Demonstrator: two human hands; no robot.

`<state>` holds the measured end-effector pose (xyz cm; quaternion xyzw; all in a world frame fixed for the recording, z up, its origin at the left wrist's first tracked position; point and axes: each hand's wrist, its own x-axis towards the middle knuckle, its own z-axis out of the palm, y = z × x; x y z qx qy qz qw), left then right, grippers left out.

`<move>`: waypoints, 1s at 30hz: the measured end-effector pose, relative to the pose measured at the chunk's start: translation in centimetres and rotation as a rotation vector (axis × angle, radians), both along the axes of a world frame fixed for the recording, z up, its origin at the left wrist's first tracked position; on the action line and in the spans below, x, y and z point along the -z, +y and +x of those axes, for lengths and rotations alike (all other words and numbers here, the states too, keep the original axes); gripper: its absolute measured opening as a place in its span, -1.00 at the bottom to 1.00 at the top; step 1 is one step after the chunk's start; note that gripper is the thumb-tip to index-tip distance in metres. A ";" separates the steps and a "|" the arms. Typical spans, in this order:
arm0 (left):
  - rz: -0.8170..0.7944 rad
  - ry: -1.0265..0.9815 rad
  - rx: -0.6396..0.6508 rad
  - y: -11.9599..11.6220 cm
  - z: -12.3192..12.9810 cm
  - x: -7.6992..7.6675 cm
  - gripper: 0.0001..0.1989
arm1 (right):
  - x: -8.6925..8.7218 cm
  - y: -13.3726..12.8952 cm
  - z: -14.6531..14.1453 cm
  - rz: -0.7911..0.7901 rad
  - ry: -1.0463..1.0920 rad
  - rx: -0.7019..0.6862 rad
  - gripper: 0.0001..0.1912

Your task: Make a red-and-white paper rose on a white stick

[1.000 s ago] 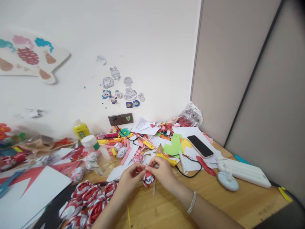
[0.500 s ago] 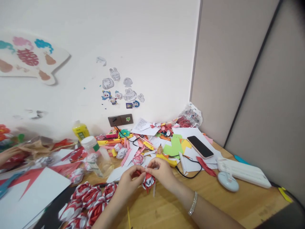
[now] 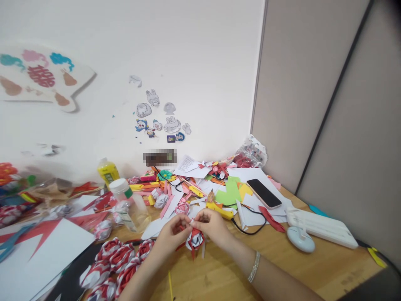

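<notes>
A small red and white folded paper piece (image 3: 194, 239) hangs just above the wooden table, held between both hands. My left hand (image 3: 174, 232) pinches its upper edge with thumb and forefinger. Against those fingertips, my right hand (image 3: 209, 225) grips the same piece from the other side, a beaded bracelet on its wrist. Narrow strips dangle below the paper. The exact fold under the fingertips is hidden. Left of my left forearm lie several red and white paper roses (image 3: 121, 257).
Behind the hands are a yellow glue gun (image 3: 219, 210) with a black cord, paper scraps and a clear jar (image 3: 134, 213). A phone (image 3: 264, 193), a white power strip (image 3: 322, 228) and a mouse-like device (image 3: 300, 239) lie right. Blue scissors (image 3: 14, 242) rest left.
Another person's hand at the far left has gone out of view. The camera view has shifted slightly. Both my hands keep nearly the same pinch on the paper.
</notes>
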<state>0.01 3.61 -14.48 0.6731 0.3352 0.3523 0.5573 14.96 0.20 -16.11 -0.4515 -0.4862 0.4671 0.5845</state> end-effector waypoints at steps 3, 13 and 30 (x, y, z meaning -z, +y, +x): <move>-0.068 -0.005 0.027 0.1 -0.2 -0.1 -0.60 | 0.1 0.0 0.0 -0.013 -0.032 -0.017 -0.73; -0.152 0.065 0.017 0.3 -0.5 1.6 -0.59 | 0.8 0.2 0.5 -0.132 -0.144 -0.118 -0.88; -0.039 0.172 -0.028 0.2 -0.4 1.3 -0.73 | 0.0 -0.4 0.9 -0.063 -0.417 -0.150 -0.93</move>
